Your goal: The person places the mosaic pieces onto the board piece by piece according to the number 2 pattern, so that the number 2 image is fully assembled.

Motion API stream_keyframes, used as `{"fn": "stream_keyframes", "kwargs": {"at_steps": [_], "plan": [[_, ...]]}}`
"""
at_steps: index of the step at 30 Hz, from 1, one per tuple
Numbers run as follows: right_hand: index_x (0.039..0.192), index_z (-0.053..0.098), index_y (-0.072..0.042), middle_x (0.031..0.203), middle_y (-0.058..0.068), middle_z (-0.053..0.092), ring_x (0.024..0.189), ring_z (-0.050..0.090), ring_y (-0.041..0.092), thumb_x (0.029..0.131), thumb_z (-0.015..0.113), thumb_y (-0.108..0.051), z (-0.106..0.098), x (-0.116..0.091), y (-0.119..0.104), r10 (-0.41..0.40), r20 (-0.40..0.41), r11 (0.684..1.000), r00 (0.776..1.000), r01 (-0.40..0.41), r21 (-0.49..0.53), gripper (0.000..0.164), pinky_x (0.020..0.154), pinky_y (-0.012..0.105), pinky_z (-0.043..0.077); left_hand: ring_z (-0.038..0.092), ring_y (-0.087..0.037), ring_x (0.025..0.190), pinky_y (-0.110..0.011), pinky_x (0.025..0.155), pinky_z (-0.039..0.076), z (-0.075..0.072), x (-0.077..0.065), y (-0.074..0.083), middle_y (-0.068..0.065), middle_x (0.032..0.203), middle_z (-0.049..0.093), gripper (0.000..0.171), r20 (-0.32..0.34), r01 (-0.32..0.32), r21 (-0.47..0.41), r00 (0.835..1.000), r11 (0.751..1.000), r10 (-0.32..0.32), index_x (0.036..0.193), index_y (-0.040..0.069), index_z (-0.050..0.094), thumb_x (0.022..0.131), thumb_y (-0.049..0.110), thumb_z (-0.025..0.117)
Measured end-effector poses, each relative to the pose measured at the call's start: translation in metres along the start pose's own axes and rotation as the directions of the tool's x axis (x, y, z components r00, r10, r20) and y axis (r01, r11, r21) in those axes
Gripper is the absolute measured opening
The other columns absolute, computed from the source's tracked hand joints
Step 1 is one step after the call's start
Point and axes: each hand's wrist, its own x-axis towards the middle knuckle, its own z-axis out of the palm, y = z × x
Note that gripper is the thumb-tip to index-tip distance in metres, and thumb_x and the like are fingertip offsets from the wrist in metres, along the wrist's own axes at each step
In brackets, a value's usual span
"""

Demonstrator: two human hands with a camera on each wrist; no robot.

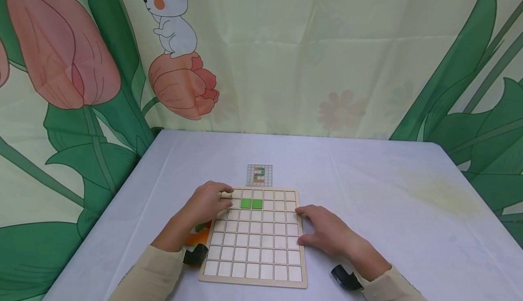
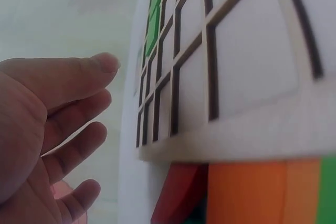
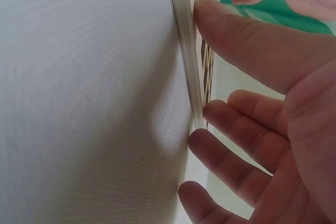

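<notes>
A wooden grid board [image 1: 253,283] with rows of white square cells lies on the table. Two green square tiles [image 1: 251,204] sit side by side in its second row from the far edge. My left hand [image 1: 206,202] hovers at the board's far left corner; in the left wrist view its fingers [image 2: 79,145] are loosely extended and hold nothing. At the right edge, my right hand [image 1: 327,230] touches the board's rim with thumb [image 3: 231,30] and fingertips, the fingers spread along the side.
A small card [image 1: 259,175] with a coloured grid pattern lies just beyond the board. Orange, red and green pieces [image 1: 198,238] lie at the board's left side, partly hidden by the left forearm. A white cloth covers the table [image 1: 388,187], with a printed curtain behind it.
</notes>
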Motion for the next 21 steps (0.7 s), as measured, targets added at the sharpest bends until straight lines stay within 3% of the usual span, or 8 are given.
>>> {"fn": "stream_keyframes", "kwargs": {"at_steps": [21], "plan": [[0.135,0.057,-0.002,0.134,0.011,0.059,0.127,0.052,0.031,0.078,0.086,-0.022,-0.001,-0.001,0.004,-0.05,-0.014,0.999,0.999,0.05,0.009,0.067,0.106,0.048,0.039,0.057,-0.033,0.115,-0.052,0.096,0.049,-0.021,-0.027,-0.038,-0.012,0.123,0.065,0.034,-0.009,0.099,-0.038,0.995,0.994,-0.1,0.122,0.006,0.069,0.089,0.014,0.075]]}}
